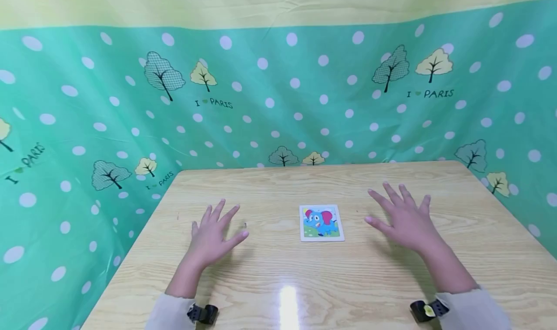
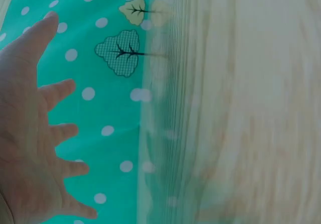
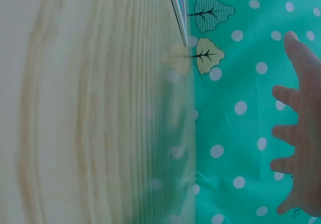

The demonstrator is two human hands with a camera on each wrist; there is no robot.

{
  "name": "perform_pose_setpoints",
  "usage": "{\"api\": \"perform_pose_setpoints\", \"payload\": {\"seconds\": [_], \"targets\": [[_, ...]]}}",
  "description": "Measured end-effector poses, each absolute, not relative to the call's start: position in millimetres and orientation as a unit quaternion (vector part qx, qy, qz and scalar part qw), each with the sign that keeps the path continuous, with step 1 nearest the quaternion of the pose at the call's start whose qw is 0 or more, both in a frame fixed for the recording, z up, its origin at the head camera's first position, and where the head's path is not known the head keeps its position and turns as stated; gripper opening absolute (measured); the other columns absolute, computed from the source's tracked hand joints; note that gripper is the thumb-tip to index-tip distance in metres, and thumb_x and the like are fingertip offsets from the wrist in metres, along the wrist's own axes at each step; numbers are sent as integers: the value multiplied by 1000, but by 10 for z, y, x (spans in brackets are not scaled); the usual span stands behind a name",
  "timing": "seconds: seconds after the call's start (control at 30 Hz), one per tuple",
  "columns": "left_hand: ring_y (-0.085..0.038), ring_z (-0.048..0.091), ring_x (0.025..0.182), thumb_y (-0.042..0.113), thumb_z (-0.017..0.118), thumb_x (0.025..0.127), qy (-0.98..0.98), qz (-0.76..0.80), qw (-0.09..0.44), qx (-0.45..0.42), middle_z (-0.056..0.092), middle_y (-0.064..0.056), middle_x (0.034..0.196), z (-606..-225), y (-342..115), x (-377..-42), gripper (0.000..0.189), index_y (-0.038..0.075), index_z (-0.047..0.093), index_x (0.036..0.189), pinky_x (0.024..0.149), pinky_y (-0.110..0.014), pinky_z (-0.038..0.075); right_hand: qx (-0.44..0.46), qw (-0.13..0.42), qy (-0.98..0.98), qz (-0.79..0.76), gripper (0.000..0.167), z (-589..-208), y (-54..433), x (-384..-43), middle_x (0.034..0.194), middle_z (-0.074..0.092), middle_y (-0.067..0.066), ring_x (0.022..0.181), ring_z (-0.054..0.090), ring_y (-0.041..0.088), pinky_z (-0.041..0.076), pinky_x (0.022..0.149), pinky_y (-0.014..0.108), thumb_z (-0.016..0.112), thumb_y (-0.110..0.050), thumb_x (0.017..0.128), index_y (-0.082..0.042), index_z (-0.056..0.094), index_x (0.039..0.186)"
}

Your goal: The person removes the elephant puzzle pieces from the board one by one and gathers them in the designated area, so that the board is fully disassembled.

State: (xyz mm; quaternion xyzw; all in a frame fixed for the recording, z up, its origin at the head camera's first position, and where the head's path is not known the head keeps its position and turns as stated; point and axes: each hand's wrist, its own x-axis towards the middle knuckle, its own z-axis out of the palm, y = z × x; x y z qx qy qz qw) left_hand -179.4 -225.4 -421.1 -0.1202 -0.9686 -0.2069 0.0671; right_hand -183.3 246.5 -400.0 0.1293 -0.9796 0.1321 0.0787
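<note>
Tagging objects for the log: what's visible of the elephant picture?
The elephant picture is a flat, roughly square piece with a white border, material unclear. Its print shows a blue, pink-eared elephant on green ground. It lies face up on the wood-grain table, between the left hand and right hand, nearer the right; neither touches it.

A curtained-off tabletop corner is showing here — whether it is belonging to a home, a studio or a lab, the pictures are not telling. Green polka-dot cloth (image 1: 256, 42) is hanging round the back and both sides of a pale wood-grain worktop (image 1: 243, 277), with printed trees (image 1: 164, 74) and "PARIS" lettering (image 1: 438, 93) repeating across it. A bright reflection (image 1: 289, 308) is gleaming on the worktop's near part — a glossy surface.
</note>
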Motion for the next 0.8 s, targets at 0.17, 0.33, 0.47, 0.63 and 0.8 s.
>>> {"api": "perform_pose_setpoints", "payload": {"seconds": [0.17, 0.33, 0.47, 0.63, 0.8], "targets": [[-58, 20, 149, 54, 66, 97, -954, -261, 61, -138, 24, -21, 168, -4234, -2209, -1810, 75, 19, 43, 159, 102, -88, 17, 145, 81, -974, 151, 77, -4020, 2404, -1838, 161, 31, 31, 146, 20, 61, -1, 102, 90, 68, -55, 95, -14, 46, 155], [-56, 21, 149, 49, 66, 98, -934, -317, 48, -156, 24, -20, 168, -4265, -2150, -1829, 74, 17, 42, 160, 104, -85, 21, 158, 78, -970, 168, 77, -4049, 2353, -1836, 158, 35, 33, 144, 25, 61, 6, 107, 86, 74, -49, 92, -10, 48, 154], [-55, 21, 149, 47, 67, 97, -922, -350, 39, -164, 23, -20, 168, -4288, -2088, -1856, 74, 16, 41, 160, 105, -84, 23, 169, 66, -962, 203, 78, -4060, 2316, -1856, 158, 35, 33, 142, 30, 60, 18, 112, 78, 77, -43, 92, -6, 47, 154], [-54, 20, 150, 46, 70, 96, -909, -381, 22, -169, 23, -20, 168, -4306, -1995, -1905, 76, 15, 42, 159, 106, -82, 25, 177, 44, -952, 248, 77, -4048, 2273, -1895, 157, 35, 33, 140, 34, 58, 32, 108, 75, 79, -36, 92, -3, 45, 154], [-49, 23, 151, 42, 74, 95, -895, -413, 6, -166, 28, -22, 165, -4303, -1882, -1955, 76, 15, 44, 158, 111, -75, 26, 180, 28, -943, 280, 75, -4034, 2239, -1958, 155, 40, 31, 141, 35, 55, 32, 111, 71, 79, -29, 93, -1, 45, 153]]}}
